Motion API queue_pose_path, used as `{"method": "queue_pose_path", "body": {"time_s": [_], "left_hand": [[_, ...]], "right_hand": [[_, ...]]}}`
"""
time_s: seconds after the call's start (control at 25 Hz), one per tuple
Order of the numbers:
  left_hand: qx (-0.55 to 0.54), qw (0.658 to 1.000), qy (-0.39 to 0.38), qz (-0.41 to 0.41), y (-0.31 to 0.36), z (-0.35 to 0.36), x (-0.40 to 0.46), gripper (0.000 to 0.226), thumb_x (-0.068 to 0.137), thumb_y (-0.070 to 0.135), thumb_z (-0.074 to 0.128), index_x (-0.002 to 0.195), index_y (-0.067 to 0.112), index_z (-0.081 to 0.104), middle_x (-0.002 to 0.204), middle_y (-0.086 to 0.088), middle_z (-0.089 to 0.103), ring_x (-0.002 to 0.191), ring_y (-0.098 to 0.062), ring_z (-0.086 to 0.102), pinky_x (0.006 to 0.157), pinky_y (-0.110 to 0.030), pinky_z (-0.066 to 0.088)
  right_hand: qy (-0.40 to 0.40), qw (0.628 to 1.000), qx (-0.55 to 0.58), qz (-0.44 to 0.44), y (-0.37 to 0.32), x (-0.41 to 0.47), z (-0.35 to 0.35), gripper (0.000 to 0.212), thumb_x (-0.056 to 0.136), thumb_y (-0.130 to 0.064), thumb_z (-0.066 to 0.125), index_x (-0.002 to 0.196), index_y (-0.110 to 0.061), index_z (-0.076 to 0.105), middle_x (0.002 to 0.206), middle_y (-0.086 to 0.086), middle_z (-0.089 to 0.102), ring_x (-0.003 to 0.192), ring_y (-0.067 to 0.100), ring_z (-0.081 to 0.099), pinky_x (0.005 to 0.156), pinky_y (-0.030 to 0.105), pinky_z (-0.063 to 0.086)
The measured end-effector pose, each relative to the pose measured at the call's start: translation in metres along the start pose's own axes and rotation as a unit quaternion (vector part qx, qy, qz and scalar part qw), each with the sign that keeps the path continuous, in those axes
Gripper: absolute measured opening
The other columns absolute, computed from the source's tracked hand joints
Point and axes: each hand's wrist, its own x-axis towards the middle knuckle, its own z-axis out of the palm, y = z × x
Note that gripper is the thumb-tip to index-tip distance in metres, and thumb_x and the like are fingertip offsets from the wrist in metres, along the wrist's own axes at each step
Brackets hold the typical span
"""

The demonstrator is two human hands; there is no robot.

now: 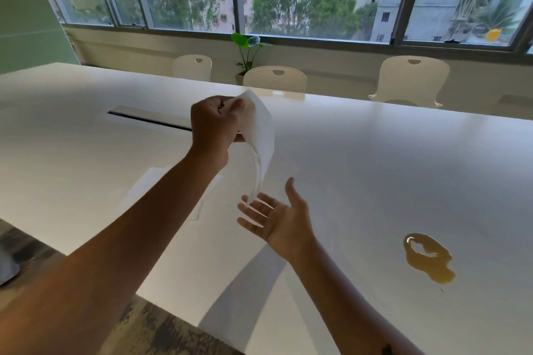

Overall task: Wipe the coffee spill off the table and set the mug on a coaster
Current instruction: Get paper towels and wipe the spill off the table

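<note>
A brown coffee spill (pixel 429 257) lies on the white table (pixel 375 170) at the lower right. My left hand (pixel 215 123) is raised above the table's middle, shut on a white tissue (pixel 261 138) that hangs down from it. My right hand (pixel 275 212) is open, palm up, just below the tissue's lower tip, its fingertips at or very near that tip. More white tissue (pixel 150 184) lies flat on the table under my left forearm. No mug or coaster is in view.
A metal cable slot (pixel 150 117) is set into the table at the left. Three white chairs (pixel 275 79) stand along the far edge, with a potted plant (pixel 247 52) behind them under the windows. The table's near corner borders patterned floor (pixel 161 328).
</note>
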Motion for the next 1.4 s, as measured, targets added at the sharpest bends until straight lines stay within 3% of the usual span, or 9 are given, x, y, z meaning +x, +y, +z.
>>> {"method": "queue_pose_path", "body": {"time_s": [0.12,0.2,0.4,0.52,0.64,0.84,1.12,1.28,1.4], "left_hand": [[-0.021,0.998,-0.037,-0.041,0.009,0.04,-0.021,0.033,0.096,0.029,0.077,0.125,0.015,0.075,0.119,0.001,0.073,0.112,-0.029,0.07,0.073,-0.047,0.069],[-0.033,0.997,-0.049,-0.053,0.011,0.067,-0.034,0.035,0.096,0.03,0.077,0.127,0.014,0.074,0.121,0.0,0.073,0.113,-0.028,0.069,0.072,-0.044,0.069],[-0.08,0.991,-0.081,-0.068,0.006,0.127,-0.065,0.029,0.097,0.025,0.076,0.123,0.013,0.075,0.102,0.01,0.069,0.103,-0.023,0.068,0.057,-0.026,0.064],[-0.088,0.985,-0.131,-0.074,-0.005,0.159,-0.085,0.026,0.096,0.018,0.076,0.12,0.009,0.076,0.108,-0.001,0.074,0.103,-0.028,0.071,0.062,-0.032,0.067],[-0.042,0.979,-0.19,-0.067,-0.021,0.184,-0.107,0.034,0.095,0.015,0.077,0.127,0.004,0.071,0.115,-0.009,0.073,0.098,-0.03,0.073,0.061,-0.031,0.067],[0.015,0.953,-0.291,-0.081,-0.054,0.221,-0.16,0.033,0.094,0.011,0.077,0.123,0.001,0.066,0.099,-0.015,0.08,0.063,-0.022,0.08,0.051,-0.032,0.063],[0.087,0.923,-0.344,-0.147,-0.109,0.23,-0.235,0.036,0.092,0.009,0.079,0.122,-0.002,0.061,0.084,-0.016,0.078,0.053,-0.023,0.077,0.046,-0.032,0.061],[0.097,0.915,-0.351,-0.172,-0.119,0.221,-0.249,0.05,0.092,0.01,0.079,0.134,0.006,0.052,0.07,-0.015,0.076,0.05,-0.026,0.075,0.043,-0.03,0.058],[0.125,0.905,-0.365,-0.178,-0.12,0.216,-0.255,0.049,0.093,0.016,0.079,0.134,0.012,0.052,0.07,-0.013,0.077,0.049,-0.026,0.075,0.041,-0.031,0.057]], "right_hand": [[-0.045,0.996,0.071,-0.02,-0.028,-0.036,-0.012,0.095,0.094,-0.072,0.066,0.148,0.005,0.053,0.152,0.027,0.06,0.14,0.045,0.06,0.114,0.063,0.05],[-0.029,0.995,0.081,-0.052,-0.05,-0.058,-0.022,0.083,0.096,-0.06,0.069,0.144,0.006,0.055,0.133,0.025,0.069,0.125,0.041,0.069,0.104,0.056,0.058],[0.114,0.979,0.071,-0.155,-0.111,-0.111,-0.052,0.036,0.097,-0.022,0.078,0.119,0.003,0.064,0.082,0.016,0.078,0.073,0.025,0.079,0.062,0.032,0.067],[0.233,0.944,-0.02,-0.234,-0.152,-0.142,-0.077,0.016,0.1,-0.011,0.074,0.113,-0.011,0.065,0.082,0.004,0.075,0.063,0.012,0.073,0.047,0.021,0.058],[0.305,0.89,-0.096,-0.325,-0.19,-0.175,-0.108,0.048,0.096,-0.003,0.076,0.139,-0.016,0.059,0.118,0.013,0.075,0.094,0.025,0.074,0.056,0.027,0.063],[0.41,0.797,-0.249,-0.367,-0.228,-0.23,-0.164,0.067,0.089,0.0,0.085,0.148,-0.012,0.056,0.119,0.011,0.071,0.1,0.025,0.075,0.07,0.023,0.065],[0.529,0.664,-0.453,-0.273,-0.193,-0.255,-0.227,0.058,0.084,-0.015,0.092,0.137,-0.008,0.069,0.118,0.012,0.074,0.105,0.03,0.073,0.096,0.048,0.064],[0.537,0.631,-0.499,-0.254,-0.179,-0.263,-0.238,0.034,0.082,-0.02,0.093,0.113,-0.011,0.082,0.107,0.005,0.078,0.106,0.027,0.074,0.101,0.045,0.061],[0.531,0.607,-0.539,-0.242,-0.173,-0.265,-0.24,0.03,0.084,-0.021,0.091,0.111,-0.01,0.083,0.117,0.014,0.076,0.11,0.031,0.072,0.106,0.045,0.056]]}}
